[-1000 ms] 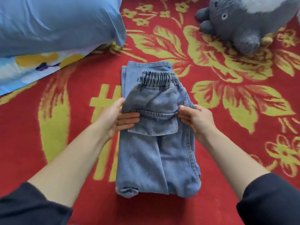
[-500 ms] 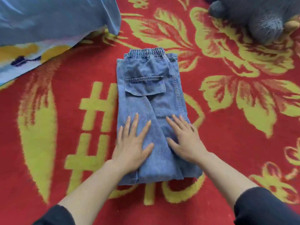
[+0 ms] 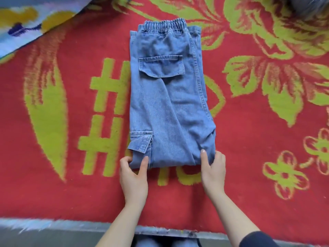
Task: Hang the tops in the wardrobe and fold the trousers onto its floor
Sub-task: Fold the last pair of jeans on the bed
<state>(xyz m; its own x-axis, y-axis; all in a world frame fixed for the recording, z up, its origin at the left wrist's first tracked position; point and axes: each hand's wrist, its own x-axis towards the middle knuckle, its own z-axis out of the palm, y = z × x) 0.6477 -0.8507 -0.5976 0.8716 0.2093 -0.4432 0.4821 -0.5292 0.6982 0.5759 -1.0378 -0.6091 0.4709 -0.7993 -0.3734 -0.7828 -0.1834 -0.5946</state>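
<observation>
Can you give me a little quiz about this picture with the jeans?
1. True or false: the left hand and the right hand both hold the near edge of the folded jeans.
2. Where is the elastic waistband? A) far end B) near end C) tucked out of sight
3. Which hand is nearest the side pocket flap?
Key: 1 true; 2 A; 3 left.

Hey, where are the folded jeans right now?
The folded jeans lie mid-frame in the head view on the red floral blanket, left hand and right hand gripping their near corners.
</observation>
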